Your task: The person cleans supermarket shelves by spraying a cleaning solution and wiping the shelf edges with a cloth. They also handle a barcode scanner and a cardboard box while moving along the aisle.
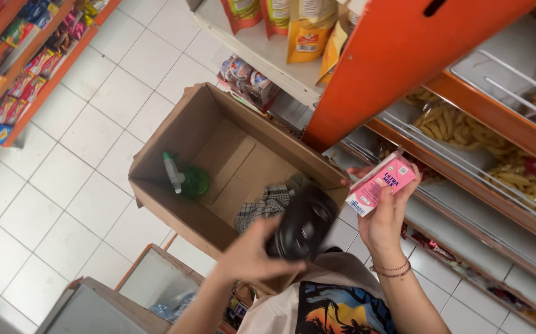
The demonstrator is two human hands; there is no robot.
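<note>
Fingers of the right hand (384, 224) grip a pink carton (380, 184); left hand (252, 256) clasps a black scanner (302, 224)

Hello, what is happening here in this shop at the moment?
A person stands in a shop aisle over an open cardboard box on the tiled floor. The right hand holds up a small pink carton near the orange shelves. The left hand grips a black handheld device beside it. In the box lie a green spray bottle and a checked cloth.
</note>
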